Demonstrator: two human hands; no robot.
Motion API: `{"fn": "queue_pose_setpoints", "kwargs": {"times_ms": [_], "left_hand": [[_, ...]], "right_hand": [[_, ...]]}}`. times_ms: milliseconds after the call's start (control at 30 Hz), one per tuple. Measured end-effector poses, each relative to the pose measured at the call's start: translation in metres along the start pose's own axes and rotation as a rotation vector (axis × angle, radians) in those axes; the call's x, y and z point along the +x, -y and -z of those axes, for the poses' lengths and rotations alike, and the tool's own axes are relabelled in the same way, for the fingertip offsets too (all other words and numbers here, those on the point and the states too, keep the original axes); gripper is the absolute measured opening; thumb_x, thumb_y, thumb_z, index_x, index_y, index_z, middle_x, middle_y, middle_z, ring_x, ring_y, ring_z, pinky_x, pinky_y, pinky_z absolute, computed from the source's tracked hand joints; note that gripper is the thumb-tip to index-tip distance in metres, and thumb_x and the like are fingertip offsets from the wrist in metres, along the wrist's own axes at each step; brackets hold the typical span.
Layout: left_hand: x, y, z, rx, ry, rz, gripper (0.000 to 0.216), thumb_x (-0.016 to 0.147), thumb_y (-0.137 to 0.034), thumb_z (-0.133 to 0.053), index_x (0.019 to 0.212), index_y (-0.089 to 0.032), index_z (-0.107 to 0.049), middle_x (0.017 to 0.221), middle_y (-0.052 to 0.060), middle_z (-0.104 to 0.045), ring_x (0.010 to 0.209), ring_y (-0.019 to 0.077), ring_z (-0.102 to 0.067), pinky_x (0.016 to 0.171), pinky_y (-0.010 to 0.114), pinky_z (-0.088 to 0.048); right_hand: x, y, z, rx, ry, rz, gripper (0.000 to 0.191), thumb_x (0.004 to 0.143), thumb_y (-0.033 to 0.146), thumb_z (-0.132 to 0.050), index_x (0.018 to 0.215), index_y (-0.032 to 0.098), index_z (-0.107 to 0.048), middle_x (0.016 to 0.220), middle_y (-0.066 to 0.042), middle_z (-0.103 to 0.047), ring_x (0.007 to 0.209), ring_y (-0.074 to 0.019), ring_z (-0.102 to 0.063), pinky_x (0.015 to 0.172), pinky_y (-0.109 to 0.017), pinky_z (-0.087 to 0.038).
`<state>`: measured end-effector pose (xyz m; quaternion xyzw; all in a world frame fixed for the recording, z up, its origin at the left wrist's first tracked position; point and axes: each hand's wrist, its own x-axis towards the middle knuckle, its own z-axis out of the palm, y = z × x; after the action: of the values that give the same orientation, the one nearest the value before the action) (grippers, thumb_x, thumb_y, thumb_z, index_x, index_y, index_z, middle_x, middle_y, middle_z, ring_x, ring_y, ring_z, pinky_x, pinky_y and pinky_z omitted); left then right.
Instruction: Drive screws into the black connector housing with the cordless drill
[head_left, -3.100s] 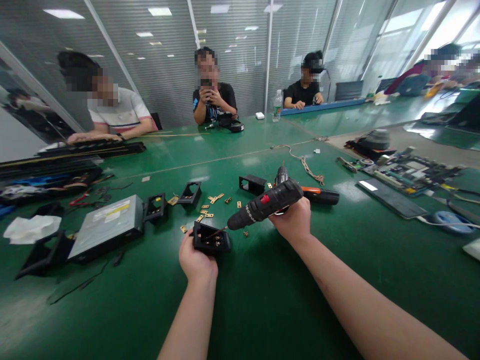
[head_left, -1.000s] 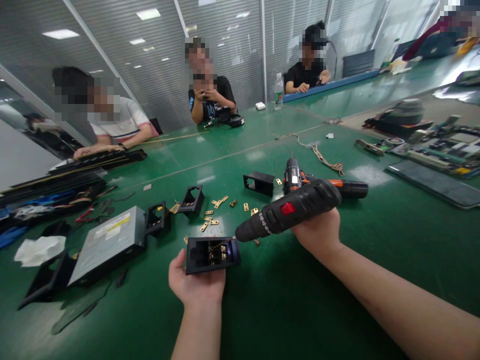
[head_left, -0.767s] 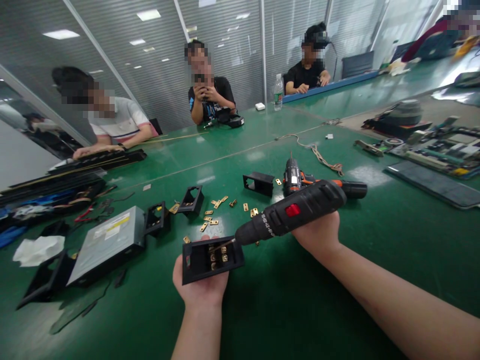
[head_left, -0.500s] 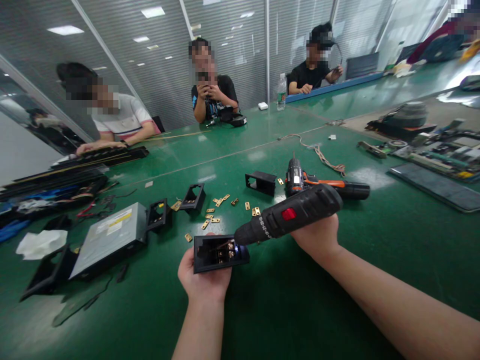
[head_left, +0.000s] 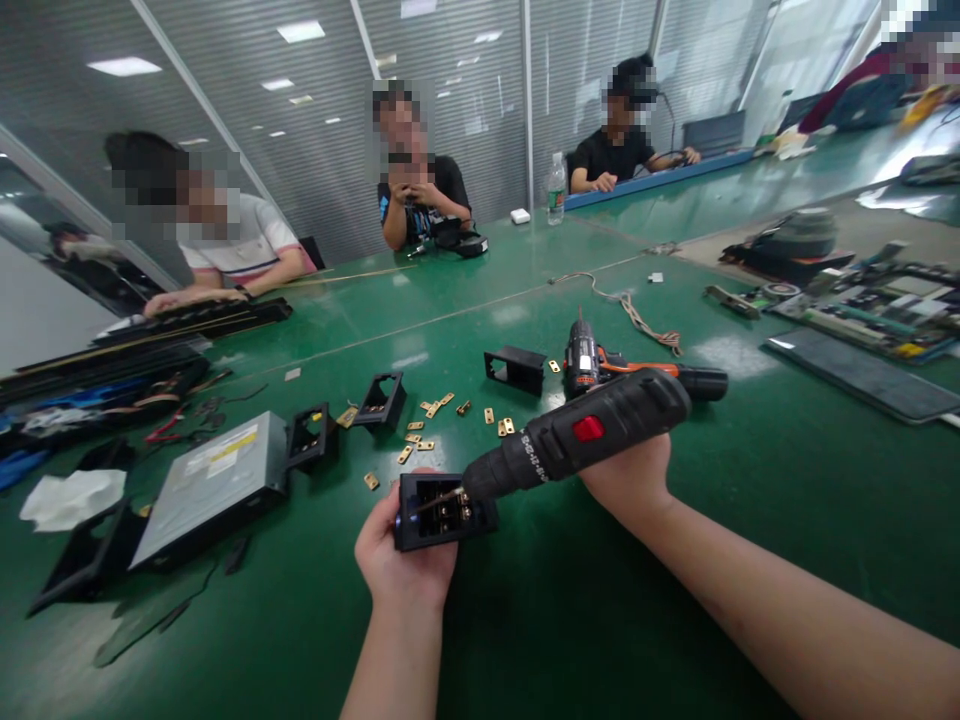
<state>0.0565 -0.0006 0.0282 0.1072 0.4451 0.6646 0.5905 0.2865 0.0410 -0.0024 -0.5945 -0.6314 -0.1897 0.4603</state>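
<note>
The left hand [head_left: 409, 572] curls fingers around a black housing [head_left: 435, 540]; the right hand [head_left: 631, 475] grips a drill [head_left: 561, 437], its bit [head_left: 441, 500] at the opening.

Left hand [head_left: 409, 560] cupped in a grip, thumb up, left forearm [head_left: 397, 650] near-vertical from bottom of view; right hand [head_left: 634, 470] gripping, fingers mostly hidden, right forearm [head_left: 780, 595] angling in from lower right.
</note>
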Motion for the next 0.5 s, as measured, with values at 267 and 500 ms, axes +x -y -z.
{"fn": "queue_pose_setpoints", "kwargs": {"times_ms": [267, 500], "left_hand": [[0.002, -0.014, 0.001, -0.111, -0.131, -0.05, 0.019, 0.071, -0.032, -0.06, 0.069, -0.017, -0.071, 0.076, 0.008, -0.072, 0.075, 0.0255, -0.069, 0.072, 0.043, -0.059], [0.001, -0.016, 0.001, -0.168, -0.15, -0.046, 0.017, 0.07, -0.027, -0.059, 0.075, -0.016, -0.071, 0.078, 0.009, -0.072, 0.075, 0.0246, -0.069, 0.072, 0.041, -0.059]], "right_hand": [[0.005, -0.009, 0.001, 0.056, -0.025, -0.075, 0.041, 0.086, 0.043, -0.058, 0.115, 0.014, -0.065, 0.118, -0.019, -0.071, 0.12, -0.0385, -0.062, 0.104, -0.059, -0.047], [0.006, -0.022, -0.004, 0.039, -0.003, -0.089, 0.033, 0.085, 0.041, -0.06, 0.102, 0.014, -0.07, 0.104, -0.016, -0.074, 0.108, -0.0383, -0.068, 0.097, -0.058, -0.052]]}}
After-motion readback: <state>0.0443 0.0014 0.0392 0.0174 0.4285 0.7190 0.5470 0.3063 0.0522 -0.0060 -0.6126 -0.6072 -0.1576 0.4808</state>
